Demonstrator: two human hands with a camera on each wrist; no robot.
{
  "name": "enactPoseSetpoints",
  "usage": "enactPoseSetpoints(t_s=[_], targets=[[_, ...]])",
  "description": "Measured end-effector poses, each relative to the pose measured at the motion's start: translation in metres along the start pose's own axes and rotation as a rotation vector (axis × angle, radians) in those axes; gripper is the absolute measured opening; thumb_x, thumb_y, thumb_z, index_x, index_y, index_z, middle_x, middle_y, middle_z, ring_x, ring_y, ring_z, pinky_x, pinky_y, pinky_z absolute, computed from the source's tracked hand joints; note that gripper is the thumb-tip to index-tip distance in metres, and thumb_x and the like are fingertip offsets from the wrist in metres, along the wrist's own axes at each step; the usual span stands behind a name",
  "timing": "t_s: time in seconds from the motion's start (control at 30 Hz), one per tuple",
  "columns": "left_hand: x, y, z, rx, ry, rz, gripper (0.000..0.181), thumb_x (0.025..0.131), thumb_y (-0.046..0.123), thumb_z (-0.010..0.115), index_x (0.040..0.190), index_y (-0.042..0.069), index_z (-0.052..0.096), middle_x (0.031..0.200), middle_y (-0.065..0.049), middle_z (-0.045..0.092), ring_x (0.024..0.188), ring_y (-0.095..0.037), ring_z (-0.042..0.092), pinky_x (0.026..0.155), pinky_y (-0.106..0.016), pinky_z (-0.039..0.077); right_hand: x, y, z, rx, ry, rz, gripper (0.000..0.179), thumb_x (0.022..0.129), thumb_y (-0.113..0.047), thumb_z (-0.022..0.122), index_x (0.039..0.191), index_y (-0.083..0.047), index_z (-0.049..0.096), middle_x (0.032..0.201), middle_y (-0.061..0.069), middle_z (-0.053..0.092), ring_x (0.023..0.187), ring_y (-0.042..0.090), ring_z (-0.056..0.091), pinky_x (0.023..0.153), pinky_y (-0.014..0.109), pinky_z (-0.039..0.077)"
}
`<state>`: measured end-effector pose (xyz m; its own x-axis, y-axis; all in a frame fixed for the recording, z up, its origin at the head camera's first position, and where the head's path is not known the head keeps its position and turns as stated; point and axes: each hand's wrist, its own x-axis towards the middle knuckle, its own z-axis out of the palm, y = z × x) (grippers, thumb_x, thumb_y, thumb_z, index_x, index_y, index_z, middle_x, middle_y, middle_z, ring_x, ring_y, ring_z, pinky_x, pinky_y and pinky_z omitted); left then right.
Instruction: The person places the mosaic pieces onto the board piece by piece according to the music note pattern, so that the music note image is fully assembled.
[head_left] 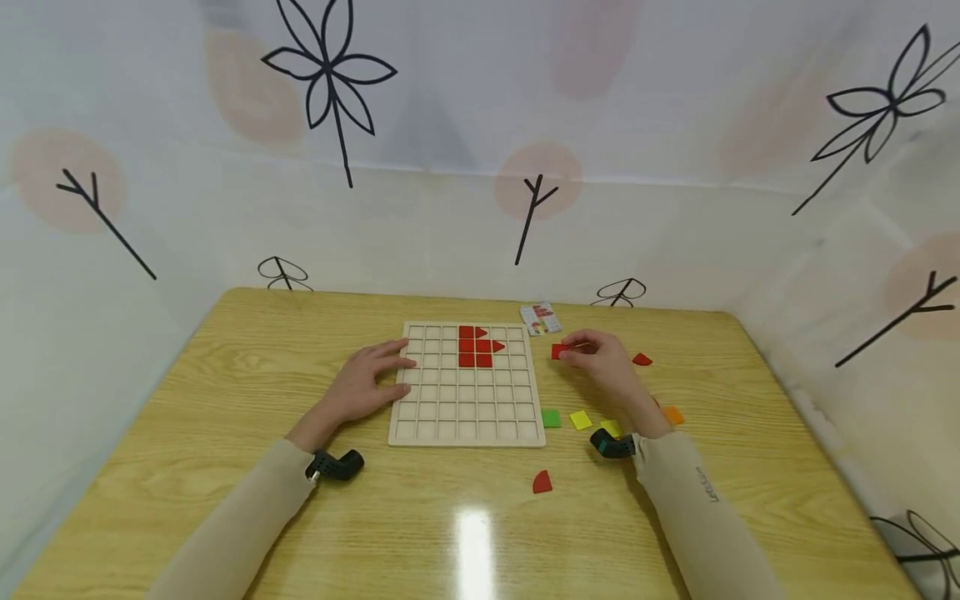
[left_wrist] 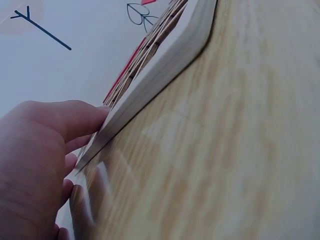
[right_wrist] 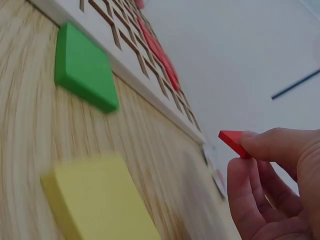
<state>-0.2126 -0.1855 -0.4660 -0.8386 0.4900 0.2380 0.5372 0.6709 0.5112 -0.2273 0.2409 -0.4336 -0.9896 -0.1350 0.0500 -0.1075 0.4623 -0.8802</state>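
Note:
A wooden grid board (head_left: 467,442) lies on the table, with several red tiles (head_left: 467,360) set in cells of its upper part, some square and some pointed. My left hand (head_left: 363,383) rests on the board's left edge, fingers spread; in the left wrist view the thumb (left_wrist: 92,119) touches the rim. Right of the board, my right hand (head_left: 606,367) pinches a red square tile (head_left: 558,352) between thumb and fingers. The right wrist view shows this red tile (right_wrist: 231,140) held up off the table, its far corner hidden by the thumb.
A small printed card (head_left: 540,318) lies at the board's upper right corner. Near the right forearm are a green tile (head_left: 551,418), yellow tiles (head_left: 581,420) and an orange tile (head_left: 675,415). Red quarter-round pieces lie farther right (head_left: 642,359) and in front (head_left: 542,482). Patterned cloth (head_left: 420,225) hangs behind.

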Motion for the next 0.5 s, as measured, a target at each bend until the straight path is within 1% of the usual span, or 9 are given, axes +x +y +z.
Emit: enactPoseSetpoints(t_s=[0.1,0.23,0.37,0.5], targets=[[0.0,0.0,-0.001,0.0,0.002,0.001,0.04,0.093,0.033,0.07,0.129,0.016,0.068,0.155,-0.008,0.041,0.139,-0.037,0.037,0.114,-0.058,0.022,0.006,-0.006,0.014,-0.008,-0.019,-0.007,0.022,0.093,-0.013,0.072,0.111,-0.001,0.068,0.11,0.013,0.065,0.093,0.024,0.058,0.077,0.024,0.05],[0.0,0.0,-0.001,0.0,0.001,-0.001,0.04,0.093,0.032,0.07,0.129,0.016,0.068,0.155,-0.008,0.041,0.139,-0.037,0.037,0.114,-0.058,0.022,0.014,-0.012,0.031,-0.021,-0.031,-0.027,0.019,0.092,-0.013,0.074,0.107,-0.002,0.07,0.105,0.012,0.067,0.09,0.025,0.058,0.073,0.028,0.048],[0.0,0.0,-0.001,0.003,-0.004,-0.005,0.04,0.093,0.032,0.07,0.129,0.016,0.068,0.155,-0.007,0.041,0.14,-0.037,0.037,0.115,-0.057,0.022,0.021,-0.014,0.046,-0.01,-0.046,-0.033,0.016,0.091,-0.012,0.074,0.104,-0.003,0.071,0.1,0.01,0.068,0.084,0.024,0.057,0.066,0.029,0.046],[0.0,0.0,-0.001,0.003,-0.005,-0.005,0.04,0.093,0.032,0.07,0.129,0.016,0.068,0.155,-0.007,0.041,0.14,-0.037,0.037,0.115,-0.057,0.022,0.026,-0.016,0.058,-0.026,-0.067,-0.046,0.012,0.091,-0.012,0.074,0.102,-0.006,0.071,0.097,0.007,0.069,0.082,0.023,0.058,0.067,0.029,0.048]])
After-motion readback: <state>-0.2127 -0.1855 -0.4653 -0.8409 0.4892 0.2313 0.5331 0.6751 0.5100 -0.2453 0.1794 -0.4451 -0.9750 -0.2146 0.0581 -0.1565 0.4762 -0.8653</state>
